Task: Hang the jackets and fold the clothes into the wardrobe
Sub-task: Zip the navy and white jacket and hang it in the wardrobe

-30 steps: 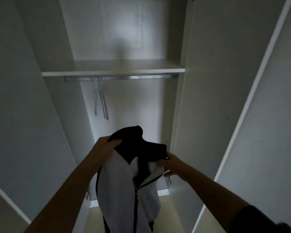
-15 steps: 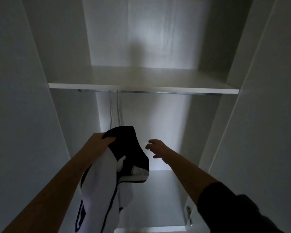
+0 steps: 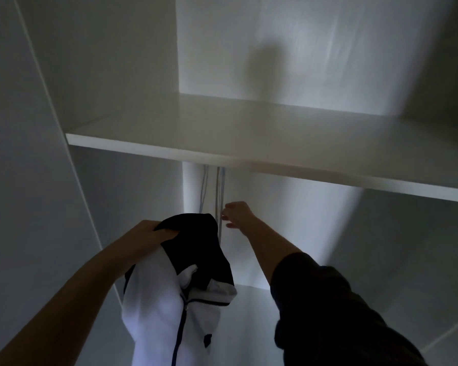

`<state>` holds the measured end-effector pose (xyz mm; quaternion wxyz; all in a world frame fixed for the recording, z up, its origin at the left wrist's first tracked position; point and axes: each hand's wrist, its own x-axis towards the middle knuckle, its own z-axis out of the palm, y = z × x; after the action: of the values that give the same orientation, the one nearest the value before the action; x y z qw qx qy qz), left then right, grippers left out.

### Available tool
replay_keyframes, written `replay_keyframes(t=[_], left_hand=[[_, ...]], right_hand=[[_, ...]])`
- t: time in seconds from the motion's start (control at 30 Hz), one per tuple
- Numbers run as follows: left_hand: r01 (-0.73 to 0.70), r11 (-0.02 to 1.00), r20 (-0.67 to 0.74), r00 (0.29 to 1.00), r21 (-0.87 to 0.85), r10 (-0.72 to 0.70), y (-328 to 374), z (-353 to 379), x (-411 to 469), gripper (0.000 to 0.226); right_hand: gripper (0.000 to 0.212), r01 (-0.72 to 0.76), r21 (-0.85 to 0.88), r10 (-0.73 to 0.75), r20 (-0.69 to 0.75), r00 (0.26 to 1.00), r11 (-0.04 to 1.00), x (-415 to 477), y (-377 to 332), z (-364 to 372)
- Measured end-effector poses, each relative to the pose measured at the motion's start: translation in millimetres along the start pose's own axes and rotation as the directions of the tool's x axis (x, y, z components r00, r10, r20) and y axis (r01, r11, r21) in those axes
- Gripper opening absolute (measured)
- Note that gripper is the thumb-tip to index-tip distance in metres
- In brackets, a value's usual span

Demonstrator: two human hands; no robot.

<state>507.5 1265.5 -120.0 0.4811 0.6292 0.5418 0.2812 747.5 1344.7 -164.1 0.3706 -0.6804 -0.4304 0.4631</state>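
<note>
Hangers dangle straight down just left of the right hand. Pinching them? Can't tell. Left hand clutches the jacket.

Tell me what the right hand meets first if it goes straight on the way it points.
Probably the thin hangers under the shelf, just ahead of the right hand; depth is unclear.

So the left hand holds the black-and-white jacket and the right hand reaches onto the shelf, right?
Not quite: in the head view the right hand reaches under the shelf, at the hangers hanging there. The left hand does hold the black-and-white jacket.
</note>
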Motion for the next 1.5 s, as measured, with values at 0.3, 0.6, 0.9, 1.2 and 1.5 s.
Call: replay_keyframes(t=[0.3,0.6,0.9,1.2,1.5], left_hand=[[-0.003,1.0,0.034,0.999,-0.002,0.003,-13.3,-14.0,18.0,0.025],[-0.018,1.0,0.06,0.998,0.014,0.017,-20.8,-26.2,9.1,0.013],[-0.032,0.999,0.074,0.997,0.007,0.031,-29.3,-33.2,1.2,0.015],[-0.069,0.997,0.072,0.995,-0.03,0.071,-26.0,-30.0,-4.1,0.011],[-0.119,0.993,0.095,0.989,0.016,0.117,-4.6,-21.4,-9.5,0.006]], right_hand=[[0.021,-0.097,0.302,0.083,0.059,0.995,0.948,26.0,-11.3,17.6],[0.016,-0.066,0.334,0.08,-0.028,0.996,0.94,39.0,-12.8,28.1],[0.018,-0.025,0.066,0.041,-0.249,0.968,0.998,28.2,-19.4,-0.1],[0.028,0.172,-0.035,-0.169,-0.457,0.873,0.984,-22.1,-0.7,-10.8],[0.027,0.214,-0.138,-0.255,-0.492,0.833,0.967,-123.3,63.5,-7.5]])
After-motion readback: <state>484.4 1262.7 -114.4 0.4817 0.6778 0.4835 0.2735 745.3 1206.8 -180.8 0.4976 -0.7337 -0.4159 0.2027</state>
